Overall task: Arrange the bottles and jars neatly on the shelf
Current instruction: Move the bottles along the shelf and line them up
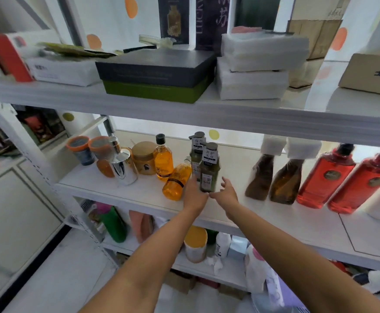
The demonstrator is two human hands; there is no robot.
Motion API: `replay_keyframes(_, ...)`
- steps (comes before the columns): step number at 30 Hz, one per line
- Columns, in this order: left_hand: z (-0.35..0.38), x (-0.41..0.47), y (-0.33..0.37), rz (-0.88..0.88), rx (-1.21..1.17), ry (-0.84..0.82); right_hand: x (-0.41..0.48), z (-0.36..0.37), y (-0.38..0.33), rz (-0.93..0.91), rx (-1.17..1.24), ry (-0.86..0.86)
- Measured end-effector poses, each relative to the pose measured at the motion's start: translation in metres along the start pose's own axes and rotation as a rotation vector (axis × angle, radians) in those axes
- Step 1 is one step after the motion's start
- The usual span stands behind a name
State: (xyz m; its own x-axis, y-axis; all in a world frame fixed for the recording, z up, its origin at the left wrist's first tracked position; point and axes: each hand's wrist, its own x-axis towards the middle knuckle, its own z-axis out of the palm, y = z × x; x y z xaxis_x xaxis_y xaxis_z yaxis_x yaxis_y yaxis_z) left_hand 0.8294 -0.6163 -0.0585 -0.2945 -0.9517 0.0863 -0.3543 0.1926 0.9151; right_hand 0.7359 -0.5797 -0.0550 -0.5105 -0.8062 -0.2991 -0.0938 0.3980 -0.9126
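green bottle [209, 170] at frame centre, on the middle shelf [139, 190]
left hand [194, 195] curls round its base; right hand [226, 192] hovers spread and empty just beside, likely to steady it next to its twin (edges blurred). counted: two green bottles, two orange bottles [163, 159] with one toppled, two brown bottles [261, 177], two red bottles [324, 177], two orange-rimmed jars [80, 150].

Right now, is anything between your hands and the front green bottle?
Nothing visible. The left hand already appears to grip the front green bottle at its lower left, and the right hand is open just right of it, only bare shelf between. The tilted orange bottle lies close on the left, outside both paths.
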Motion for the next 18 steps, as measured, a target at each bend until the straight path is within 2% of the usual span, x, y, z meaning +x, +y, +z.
replay_keyframes(2,0.003,0.011,-0.01,0.044,0.106,-0.097,0.008,0.009,-0.001,0.008,0.041,0.032)
replay_keyframes(4,0.004,0.02,-0.016,0.032,0.104,-0.178,0.016,0.017,-0.003,0.029,0.129,0.079)
replay_keyframes(7,0.004,0.03,-0.019,0.071,0.091,-0.18,0.027,0.029,0.001,0.027,0.249,0.212)
replay_keyframes(11,0.02,0.036,-0.023,0.038,0.007,-0.327,0.036,0.027,0.004,0.05,0.248,0.359)
replay_keyframes(18,0.032,0.045,-0.019,0.0,0.015,-0.463,0.044,0.017,0.007,0.077,0.239,0.447)
